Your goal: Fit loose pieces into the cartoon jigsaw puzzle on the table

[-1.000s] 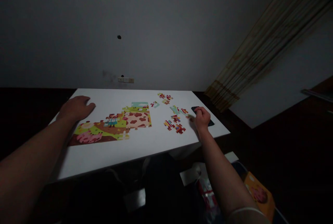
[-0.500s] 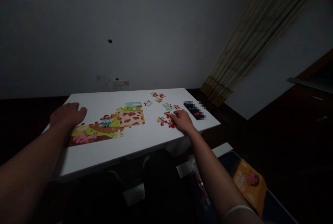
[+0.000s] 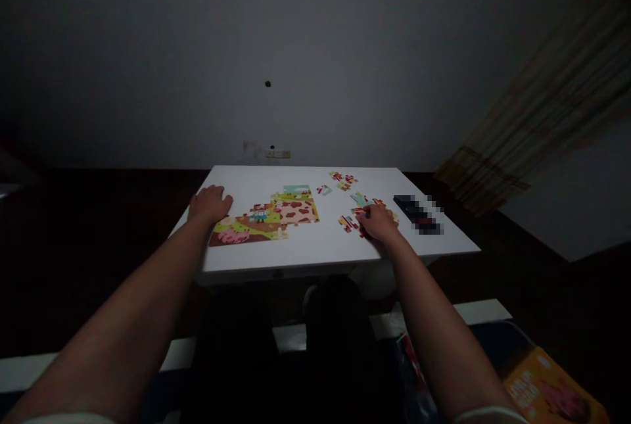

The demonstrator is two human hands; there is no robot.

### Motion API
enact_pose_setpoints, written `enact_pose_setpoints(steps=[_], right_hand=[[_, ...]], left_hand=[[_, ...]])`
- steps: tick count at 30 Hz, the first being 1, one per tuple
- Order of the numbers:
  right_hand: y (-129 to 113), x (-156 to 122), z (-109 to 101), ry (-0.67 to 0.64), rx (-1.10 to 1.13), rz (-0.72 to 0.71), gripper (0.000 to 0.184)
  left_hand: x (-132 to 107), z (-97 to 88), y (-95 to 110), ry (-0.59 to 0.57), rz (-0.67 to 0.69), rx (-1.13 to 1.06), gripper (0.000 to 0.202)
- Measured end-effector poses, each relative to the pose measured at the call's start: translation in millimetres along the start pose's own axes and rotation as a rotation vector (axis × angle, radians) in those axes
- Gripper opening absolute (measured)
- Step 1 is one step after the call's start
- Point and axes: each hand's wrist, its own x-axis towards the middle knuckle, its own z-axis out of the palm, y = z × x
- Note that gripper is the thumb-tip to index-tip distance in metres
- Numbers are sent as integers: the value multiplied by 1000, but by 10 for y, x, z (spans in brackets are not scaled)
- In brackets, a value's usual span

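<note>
A partly assembled cartoon farm jigsaw puzzle (image 3: 266, 217) lies on the white table (image 3: 290, 256), with a cow-patterned section at its right. My left hand (image 3: 210, 204) rests on the table, fingers spread, just beyond the puzzle's upper left edge. My right hand (image 3: 377, 222) lies over a cluster of loose puzzle pieces (image 3: 349, 222), fingertips touching them. Whether it grips one is hidden. Further small groups of loose pieces (image 3: 343, 179) sit toward the table's far edge.
A dark flat object (image 3: 418, 213), pixelated in the picture, lies near the table's right edge. An orange printed box (image 3: 547, 388) sits low at the right on a dark surface. Behind the table are a wall with a socket plate (image 3: 279, 154) and a curtain (image 3: 517, 128).
My right hand has moved left from beside the dark object onto the loose pieces. My left hand stays near the puzzle. The whole view has swung as my head turned.
</note>
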Motion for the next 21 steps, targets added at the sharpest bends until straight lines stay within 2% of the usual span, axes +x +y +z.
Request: enact_pose_setpoints(steps=[4,7,13,19,21], right_hand=[[61,9,3,8,-35,-31,52],[74,4,-9,-14,-79,-34,59],[141,4,-27,-23,-36,-102,50],[312,33,-122,-74,259,-156,32],[347,26,-144,-17,365,-126,30]], left_hand=[[-50,-35,34,30,-23,-45,62],[-39,-32,30,45,-20,-59,62],[99,82,-58,42,-32,-75,70],[272,183,-117,-56,-25,-40,75],[290,183,-120,-82,-25,-36,77]])
